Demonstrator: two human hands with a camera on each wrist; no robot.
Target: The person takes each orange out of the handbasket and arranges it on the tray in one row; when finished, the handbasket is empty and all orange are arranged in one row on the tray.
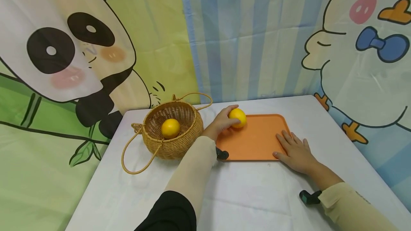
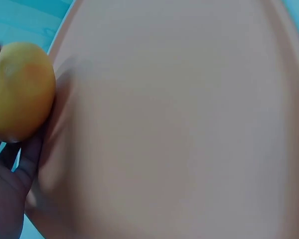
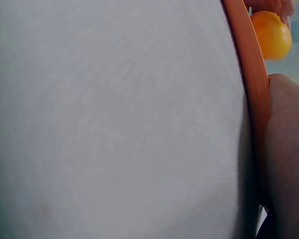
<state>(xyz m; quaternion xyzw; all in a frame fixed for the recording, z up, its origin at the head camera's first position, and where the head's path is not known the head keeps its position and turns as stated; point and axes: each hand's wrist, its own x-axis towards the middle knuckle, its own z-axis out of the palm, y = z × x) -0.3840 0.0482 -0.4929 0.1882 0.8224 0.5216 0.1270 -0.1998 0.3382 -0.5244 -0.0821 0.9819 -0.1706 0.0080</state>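
My left hand point(image 1: 222, 123) grips an orange point(image 1: 237, 118) at the upper left corner of an orange-coloured tray point(image 1: 253, 138). The left wrist view shows this orange point(image 2: 21, 92) between my fingers and thumb, close to the tray's edge. With fingers spread and straight, my right hand point(image 1: 296, 153) rests on the tray's lower right corner. Left of the tray stands a round wicker basket point(image 1: 174, 149), a second orange point(image 1: 170, 128) inside it. In the right wrist view, part of my right hand point(image 3: 289, 149) lies against the tray's rim point(image 3: 254, 69).
The basket's two thin loop handles stick out, one handle point(image 1: 138, 171) drooping onto the white table point(image 1: 250, 191) and the other rising toward the back. Behind the table hangs a printed curtain point(image 1: 244, 38). Black wrist cameras sit at both sleeves.
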